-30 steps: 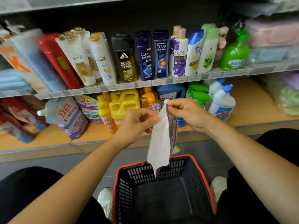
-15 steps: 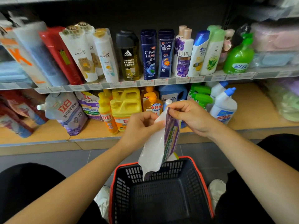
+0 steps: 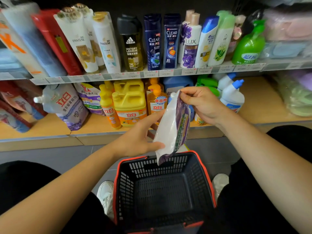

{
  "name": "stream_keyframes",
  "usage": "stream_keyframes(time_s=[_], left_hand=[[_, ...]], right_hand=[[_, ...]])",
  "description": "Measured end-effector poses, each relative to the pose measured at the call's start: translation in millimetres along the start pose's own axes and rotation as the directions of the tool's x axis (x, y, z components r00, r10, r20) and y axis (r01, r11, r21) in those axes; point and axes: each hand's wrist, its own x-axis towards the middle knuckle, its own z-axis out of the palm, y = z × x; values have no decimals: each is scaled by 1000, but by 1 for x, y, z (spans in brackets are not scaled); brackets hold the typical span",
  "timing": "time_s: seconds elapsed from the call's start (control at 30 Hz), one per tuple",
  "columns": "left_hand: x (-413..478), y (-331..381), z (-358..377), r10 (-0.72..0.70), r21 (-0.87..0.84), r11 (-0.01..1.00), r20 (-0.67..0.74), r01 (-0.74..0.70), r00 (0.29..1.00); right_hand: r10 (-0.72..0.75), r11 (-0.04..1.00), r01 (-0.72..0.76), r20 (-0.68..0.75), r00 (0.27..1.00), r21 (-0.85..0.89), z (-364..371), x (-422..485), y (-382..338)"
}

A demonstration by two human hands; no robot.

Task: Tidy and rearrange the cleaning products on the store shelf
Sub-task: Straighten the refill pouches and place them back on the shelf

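A white and purple refill pouch (image 3: 170, 127) hangs upright over the black basket (image 3: 167, 191). My right hand (image 3: 200, 103) pinches its top corner by the spout. My left hand (image 3: 138, 137) cups the pouch's white side, thumb under it and fingers behind. Behind the hands the lower shelf (image 3: 47, 127) carries two more pouches (image 3: 65, 105), yellow detergent jugs (image 3: 130, 102), an orange pump bottle (image 3: 156, 100) and white bleach bottles (image 3: 232, 97). The upper shelf holds shampoo bottles (image 3: 152, 41) in a row.
The basket with its red rim stands on the grey floor between my feet, nothing in it. Red packs (image 3: 13, 107) lean at the lower shelf's left end. Green bagged goods (image 3: 295, 97) lie at its right end. A green pump bottle (image 3: 248, 44) ends the upper row.
My left hand has slid from the pouch's top down to its side and opened around it. The pouch has tilted and risen a little; my head has moved closer to the shelf.
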Motion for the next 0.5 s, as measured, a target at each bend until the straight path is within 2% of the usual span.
stream_keyframes(time_s=[0.07, 0.13, 0.2, 0.27, 0.4, 0.5], left_hand=[[-4, 2, 1, 28, 3, 1000, 4, -28, 1000], [-7, 4, 1, 80, 10, 997, -68, -79, 995], [-9, 7, 4, 180, 111, 980, -162, -163, 970], [-7, 8, 8, 236, 229, 954, -189, -191, 953], [2, 7, 15, 207, 279, 945, -96, -173, 974], [4, 3, 15, 253, 288, 931, -70, -224, 965]], right_hand=[[-9, 1000, 10, -42, 999, 7, 0, 0, -1], [-29, 999, 31, -96, 995, 18, -1, 0, -4], [-52, 999, 53, -128, 990, 8, -2, 0, -6], [-64, 998, 64, -134, 989, -7, -1, 0, -6], [-55, 998, 54, -117, 992, -9, 2, 0, -5], [-46, 999, 45, -140, 989, -13, 3, 1, -1]])
